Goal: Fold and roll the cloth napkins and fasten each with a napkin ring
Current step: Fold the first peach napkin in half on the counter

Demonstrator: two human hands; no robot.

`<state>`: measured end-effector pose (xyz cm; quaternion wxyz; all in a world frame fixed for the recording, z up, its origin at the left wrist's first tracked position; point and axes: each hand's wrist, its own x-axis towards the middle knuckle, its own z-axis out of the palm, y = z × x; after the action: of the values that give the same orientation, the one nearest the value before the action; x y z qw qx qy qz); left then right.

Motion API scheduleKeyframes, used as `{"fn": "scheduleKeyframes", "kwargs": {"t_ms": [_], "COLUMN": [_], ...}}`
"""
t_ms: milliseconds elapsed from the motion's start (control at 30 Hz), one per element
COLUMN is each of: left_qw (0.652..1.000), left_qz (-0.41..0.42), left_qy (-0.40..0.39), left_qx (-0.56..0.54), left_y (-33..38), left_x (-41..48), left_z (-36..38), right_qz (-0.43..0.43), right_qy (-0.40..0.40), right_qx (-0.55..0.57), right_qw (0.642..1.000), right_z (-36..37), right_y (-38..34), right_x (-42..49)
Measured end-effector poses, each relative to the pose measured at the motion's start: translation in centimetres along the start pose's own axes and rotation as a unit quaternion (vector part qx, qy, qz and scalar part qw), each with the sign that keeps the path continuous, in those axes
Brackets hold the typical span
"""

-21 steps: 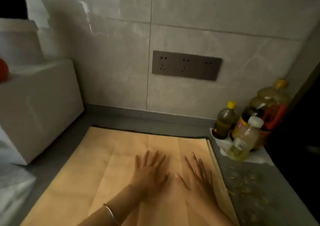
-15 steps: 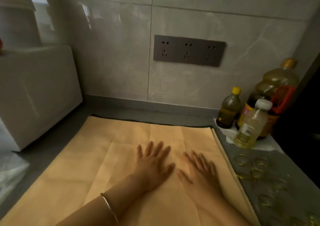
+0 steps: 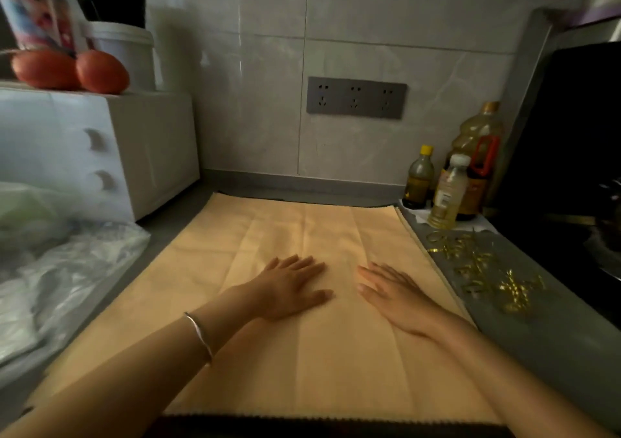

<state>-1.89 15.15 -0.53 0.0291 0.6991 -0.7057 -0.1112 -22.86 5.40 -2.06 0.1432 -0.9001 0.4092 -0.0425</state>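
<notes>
Napkin lies spread flat on the grey counter, peach-coloured and creased into panels, with both my palms down on its middle. Half a second back my thumbs almost met. Now my left hand and right hand have slid apart, a bare strip of cloth between them, fingers straight and pressing, gripping nothing. My view has also drawn back, so more of the room shows than before.

A thin bracelet circles my left wrist. Along the napkin's right edge thin stacked layers show. Just beside that edge the gold napkin rings lie scattered on the counter, apart from the cloth. Behind them three bottles stand in the corner by the tiled wall, which carries a socket panel. To the left a white cabinet bears two tomatoes and a white bucket, and crumpled plastic bags lie before it, near the cloth's left side.

My forearms cover part of the near cloth. The rings are blurred, so I cannot count them. The dark mass at far right and the dark strip at the near edge are too dim to name.
</notes>
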Motion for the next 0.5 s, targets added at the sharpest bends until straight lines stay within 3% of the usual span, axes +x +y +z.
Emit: {"fn": "scheduleKeyframes", "kwargs": {"t_ms": [300,500], "left_qw": [1.000,0.999], "left_qz": [0.024,0.037], "left_qy": [-0.014,0.004], "left_qx": [-0.009,-0.006], "left_y": [3.9,4.8], "left_x": [-9.5,-12.4], "left_z": [2.5,2.4], "right_qz": [-0.081,-0.084], "right_qy": [-0.034,-0.023], "right_qx": [-0.002,-0.015], "right_qw": [0.996,0.996], "right_z": [1.1,1.0], "right_y": [-3.3,-3.5], "right_x": [-11.3,-13.7]}}
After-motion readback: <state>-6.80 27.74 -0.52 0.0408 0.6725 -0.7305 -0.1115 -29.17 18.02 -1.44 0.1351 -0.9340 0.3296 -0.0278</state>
